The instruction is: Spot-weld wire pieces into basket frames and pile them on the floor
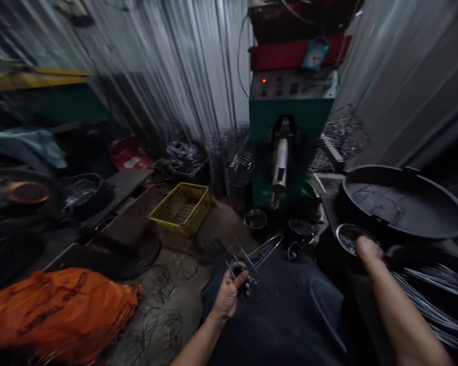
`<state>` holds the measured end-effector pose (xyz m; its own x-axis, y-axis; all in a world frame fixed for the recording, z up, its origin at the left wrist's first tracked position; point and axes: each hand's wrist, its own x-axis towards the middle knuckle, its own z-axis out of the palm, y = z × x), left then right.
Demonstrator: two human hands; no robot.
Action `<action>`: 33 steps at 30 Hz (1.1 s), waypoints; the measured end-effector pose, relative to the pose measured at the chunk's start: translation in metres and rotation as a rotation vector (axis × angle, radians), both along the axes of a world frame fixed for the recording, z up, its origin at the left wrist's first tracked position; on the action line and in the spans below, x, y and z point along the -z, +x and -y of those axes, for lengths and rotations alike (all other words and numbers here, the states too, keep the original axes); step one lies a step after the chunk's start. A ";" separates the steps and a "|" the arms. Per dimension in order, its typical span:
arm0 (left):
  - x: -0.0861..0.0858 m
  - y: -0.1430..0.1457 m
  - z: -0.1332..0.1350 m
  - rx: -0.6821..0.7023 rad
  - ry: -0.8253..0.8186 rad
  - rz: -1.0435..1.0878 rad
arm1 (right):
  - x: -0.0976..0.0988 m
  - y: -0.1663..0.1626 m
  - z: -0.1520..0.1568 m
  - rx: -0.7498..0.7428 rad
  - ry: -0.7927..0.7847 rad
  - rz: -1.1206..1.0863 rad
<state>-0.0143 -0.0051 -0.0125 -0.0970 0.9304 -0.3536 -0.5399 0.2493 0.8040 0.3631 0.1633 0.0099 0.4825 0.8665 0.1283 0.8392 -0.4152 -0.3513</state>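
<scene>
My left hand point(232, 290) is closed around a bent metal wire frame point(256, 262), held low over my dark-covered lap. The frame's long narrow end points up and to the right. On the right side, my right hand point(368, 249) reaches to a small round metal bowl point(347, 238) with some shiny pieces inside. Its fingers are blurred and partly hidden, so their grip does not show. Straight ahead stands a green machine point(290, 114) with a red light and a thick metal arm point(281, 160) pointing toward me.
A large black round pan point(404, 201) sits beyond the bowl, and bundled metal rods point(435, 300) lie nearer me. A yellow basket point(180, 206) stands left of centre. An orange sack point(57, 315) and loose wire pieces point(158, 325) are at lower left.
</scene>
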 end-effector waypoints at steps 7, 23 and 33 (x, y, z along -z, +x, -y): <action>-0.002 0.022 -0.014 -0.037 0.035 0.106 | -0.002 -0.097 0.032 -0.508 0.156 -0.551; 0.002 0.037 0.014 0.111 0.061 0.222 | -0.002 -0.207 0.071 -0.569 0.150 -1.160; 0.008 0.029 0.008 0.122 0.057 0.218 | 0.007 -0.216 0.063 -0.565 0.117 -1.234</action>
